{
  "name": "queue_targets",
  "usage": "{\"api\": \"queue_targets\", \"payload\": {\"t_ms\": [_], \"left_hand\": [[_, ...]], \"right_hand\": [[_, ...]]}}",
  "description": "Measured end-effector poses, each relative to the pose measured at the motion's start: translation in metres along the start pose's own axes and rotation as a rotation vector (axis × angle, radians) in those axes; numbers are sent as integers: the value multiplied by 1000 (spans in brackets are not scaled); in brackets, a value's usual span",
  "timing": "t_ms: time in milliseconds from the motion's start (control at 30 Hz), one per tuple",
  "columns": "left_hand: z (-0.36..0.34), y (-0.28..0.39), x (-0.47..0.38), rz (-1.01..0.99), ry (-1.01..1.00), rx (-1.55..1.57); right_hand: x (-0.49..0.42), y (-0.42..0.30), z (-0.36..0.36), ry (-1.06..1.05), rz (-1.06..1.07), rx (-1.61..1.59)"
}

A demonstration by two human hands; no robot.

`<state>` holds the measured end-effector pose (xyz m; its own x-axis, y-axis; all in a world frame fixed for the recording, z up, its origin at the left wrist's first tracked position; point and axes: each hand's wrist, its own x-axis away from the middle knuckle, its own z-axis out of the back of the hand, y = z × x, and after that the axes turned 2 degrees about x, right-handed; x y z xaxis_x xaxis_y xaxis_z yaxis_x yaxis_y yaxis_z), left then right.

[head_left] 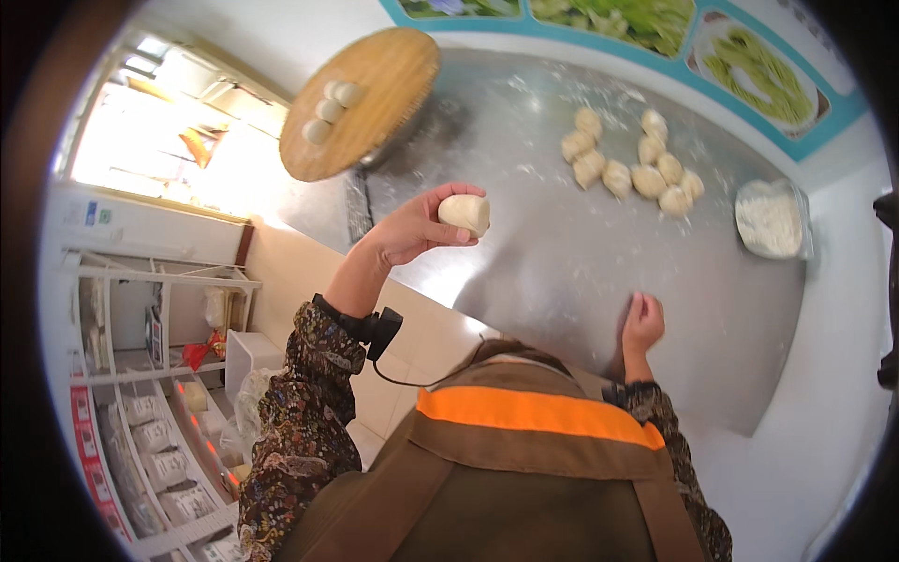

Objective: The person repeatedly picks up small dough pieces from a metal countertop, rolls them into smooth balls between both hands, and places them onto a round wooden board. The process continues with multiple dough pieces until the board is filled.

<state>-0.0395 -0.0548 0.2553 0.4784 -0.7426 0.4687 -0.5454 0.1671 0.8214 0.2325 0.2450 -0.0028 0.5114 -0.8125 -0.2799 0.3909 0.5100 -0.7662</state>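
A smooth, pale dough piece point(463, 214) sits between the thumb and fingers of my left hand point(421, 223), raised over the left part of the steel worktable point(520, 260). Curled into a loose fist, my right hand point(642, 323) is at the near side of the tabletop; nothing shows in it. Farther back on the steel lie several rough dough lumps point(647, 181) in a bent row, some touching. At the back left, a round wooden board point(390, 91) carries several rounded dough balls point(316, 131).
A clear plastic container of white flour point(769, 223) stands by the right wall. Flour streaks mark the steel. A dark slatted item point(358, 207) lies at the table's left edge. To the left are a white shelf rack point(168, 277) and packaged goods point(165, 469).
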Motion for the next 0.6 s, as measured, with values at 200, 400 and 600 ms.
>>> {"api": "queue_targets", "payload": {"t_ms": [200,400,600], "left_hand": [[76,91,39,-86,304,-254],[226,190,38,-152,668,-567],[365,224,-6,132,1027,-739]], "right_hand": [[0,-3,3,-24,39,51],[1,0,0,-18,31,123],[1,-1,-4,26,-1,176]]}}
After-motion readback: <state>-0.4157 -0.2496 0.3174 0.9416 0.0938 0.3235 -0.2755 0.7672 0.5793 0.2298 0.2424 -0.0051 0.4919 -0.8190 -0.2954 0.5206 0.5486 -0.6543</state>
